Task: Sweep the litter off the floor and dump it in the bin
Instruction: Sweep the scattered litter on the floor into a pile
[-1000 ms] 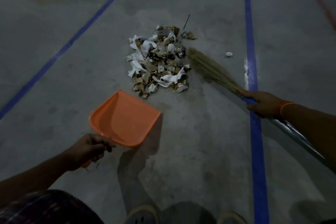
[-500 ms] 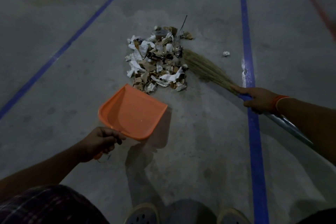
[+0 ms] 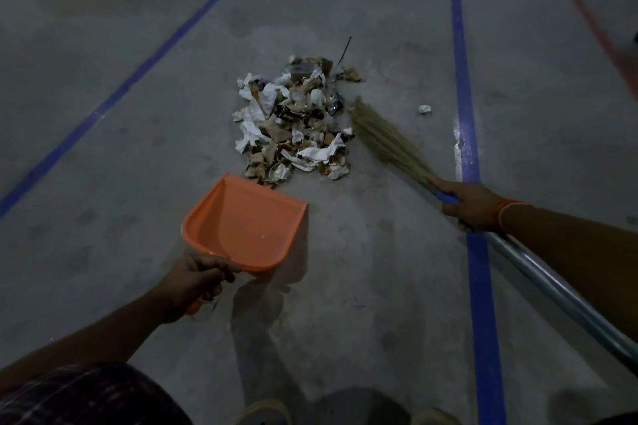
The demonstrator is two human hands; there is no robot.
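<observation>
Litter (image 3: 297, 121) lies between two blue lines (image 3: 464, 79), one scrap (image 3: 425, 109) apart beside the right one. My left hand (image 3: 193, 283) grips the dustpan (image 3: 247, 221) handle; my right hand (image 3: 473, 205) grips the broom (image 3: 386, 140), bristles just beside the pile.

The left hand (image 3: 193, 281) grips the orange dustpan (image 3: 247, 222) by its handle, mouth just short of the litter pile (image 3: 293, 121) at 12 o'clock. The right hand (image 3: 471, 205) holds the broom (image 3: 386, 140), bristles beside the pile at 3 o'clock; a paper scrap (image 3: 425, 109) lies apart.

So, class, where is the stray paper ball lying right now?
In the head view, the paper ball lies alone on the floor, right of the broom bristles, just left of the right-hand blue line.
</observation>
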